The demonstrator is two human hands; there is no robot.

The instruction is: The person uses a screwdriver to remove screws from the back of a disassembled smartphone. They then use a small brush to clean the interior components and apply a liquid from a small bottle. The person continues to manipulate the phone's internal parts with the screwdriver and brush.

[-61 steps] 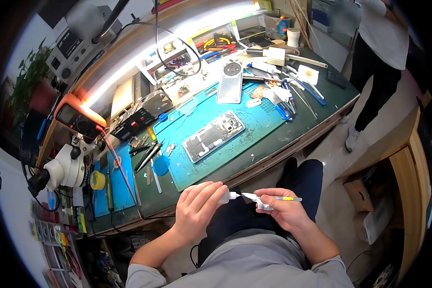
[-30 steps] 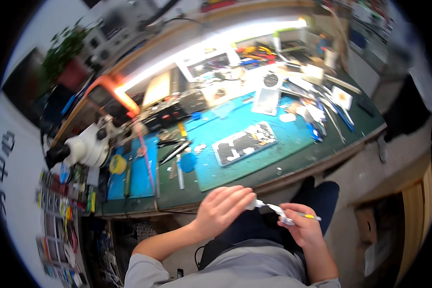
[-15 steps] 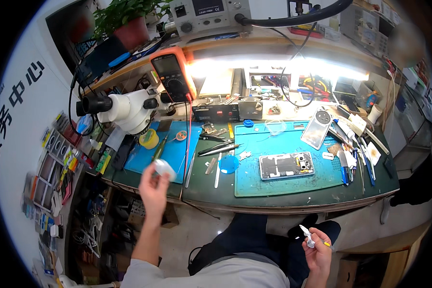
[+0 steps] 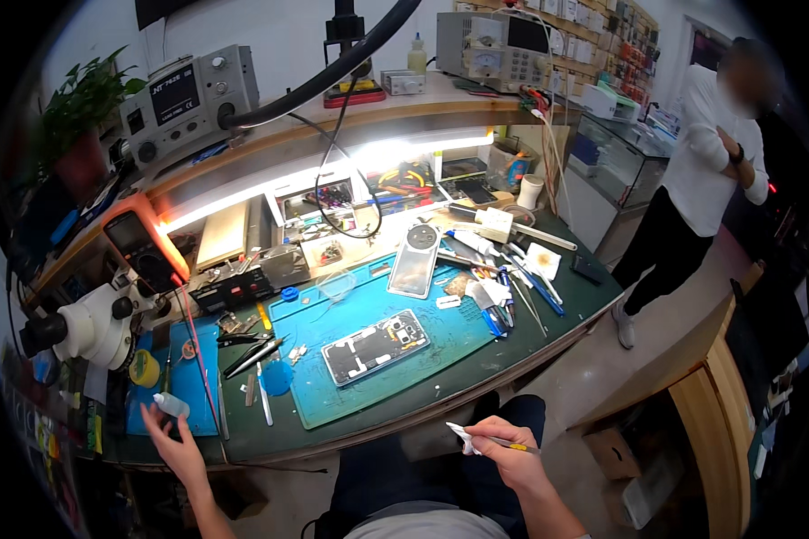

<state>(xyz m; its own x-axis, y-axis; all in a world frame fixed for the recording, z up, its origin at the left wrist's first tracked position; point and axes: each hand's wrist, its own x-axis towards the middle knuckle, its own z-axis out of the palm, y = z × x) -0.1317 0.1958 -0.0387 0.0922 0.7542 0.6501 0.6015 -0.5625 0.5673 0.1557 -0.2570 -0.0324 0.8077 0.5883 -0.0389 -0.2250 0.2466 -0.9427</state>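
Observation:
My left hand (image 4: 178, 449) is over the front of the small blue mat (image 4: 198, 359), thumb and fingers spread apart. Just beyond its fingertips a small translucent white bottle (image 4: 173, 407) sits tilted on the mat. Over my lap, my right hand (image 4: 508, 454) grips a crumpled white tissue (image 4: 461, 435) together with a slim tool (image 4: 523, 447) with a yellow and grey handle. The tool's tip is hidden, apparently inside the tissue. An opened phone (image 4: 376, 346) lies on the large blue mat (image 4: 333, 409), its inner parts showing.
A phone back cover (image 4: 415, 260) lies beyond the opened phone. Pens and hand tools (image 4: 535, 287) crowd the bench's right side. A microscope (image 4: 76, 328) and an orange multimeter (image 4: 144, 242) stand at left. A person (image 4: 710, 171) stands at the far right.
My view has swung to the right, bringing the standing person into sight. My left hand has let go of the bottle on the small mat. My right hand still grips the tissue and tool.

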